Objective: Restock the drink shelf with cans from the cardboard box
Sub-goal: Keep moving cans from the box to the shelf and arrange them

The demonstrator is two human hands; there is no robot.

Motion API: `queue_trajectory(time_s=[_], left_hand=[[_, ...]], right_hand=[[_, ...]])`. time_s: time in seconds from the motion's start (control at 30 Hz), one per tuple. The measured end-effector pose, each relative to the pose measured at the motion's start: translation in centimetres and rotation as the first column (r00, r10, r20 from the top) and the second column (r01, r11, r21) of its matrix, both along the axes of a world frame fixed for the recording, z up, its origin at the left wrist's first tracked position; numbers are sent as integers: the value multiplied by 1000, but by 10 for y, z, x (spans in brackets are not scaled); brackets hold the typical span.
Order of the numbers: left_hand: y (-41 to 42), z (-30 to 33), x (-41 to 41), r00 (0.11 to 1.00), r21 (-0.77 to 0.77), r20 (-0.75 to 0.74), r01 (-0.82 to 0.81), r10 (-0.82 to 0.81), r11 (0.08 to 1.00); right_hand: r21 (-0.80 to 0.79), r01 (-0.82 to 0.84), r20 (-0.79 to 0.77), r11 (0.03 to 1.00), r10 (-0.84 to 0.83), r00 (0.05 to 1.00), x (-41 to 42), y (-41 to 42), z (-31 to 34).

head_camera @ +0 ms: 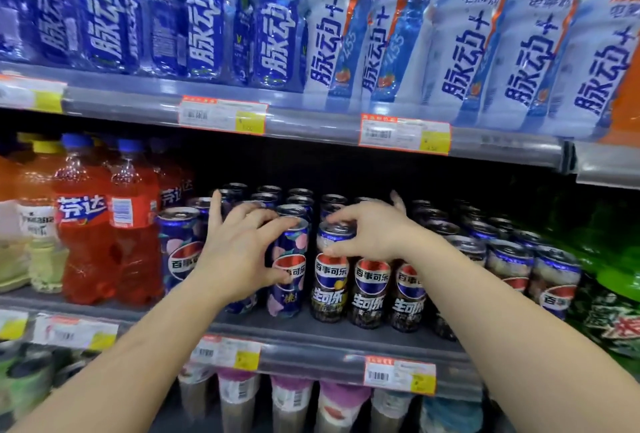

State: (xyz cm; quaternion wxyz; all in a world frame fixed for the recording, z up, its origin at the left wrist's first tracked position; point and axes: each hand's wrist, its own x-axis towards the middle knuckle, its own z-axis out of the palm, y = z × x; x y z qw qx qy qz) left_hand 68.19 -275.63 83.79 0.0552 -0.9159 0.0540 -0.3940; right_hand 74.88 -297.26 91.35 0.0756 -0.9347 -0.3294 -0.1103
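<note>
Left hand (239,252) wrapped around a blue can with pink flowers (289,273) at the front of the drink shelf (311,328), fingers over its rim, thumb low on its side. Right hand (367,231) clamped from above on a dark can (330,280) just right of it. More cans (408,290) in rows behind and to the right. Red soda bottles (86,235) at left, green bottles (609,297) far right, blue bottles (204,20) on the shelf above. Price tags (403,132) along the shelf edges.
</note>
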Motion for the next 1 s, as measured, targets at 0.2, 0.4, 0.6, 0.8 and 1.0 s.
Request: queue_trajectory(time_s=[0.2, 0.4, 0.6, 0.8, 1.0], left_hand=[[1, 1, -1, 1000, -1, -14, -12, 12, 1000], [-1, 6, -6, 997, -20, -78, -29, 27, 999], [3, 12, -8, 997, -39, -76, 10, -13, 999], [7, 11, -3, 998, -14, -63, 5, -6, 1000], [1, 11, 0, 999, -78, 18, 48, -47, 996]], right_hand=[[-15, 9, -51, 1000, -10, 999, -7, -1, 6], [19, 11, -93, 1000, -9, 996, -10, -2, 4], [72, -7, -177, 997, 20, 984, -12, -11, 6], [143, -30, -242, 989, 65, 968, -4, -10, 6], [356, 82, -36, 931, -73, 997, 31, -14, 17]])
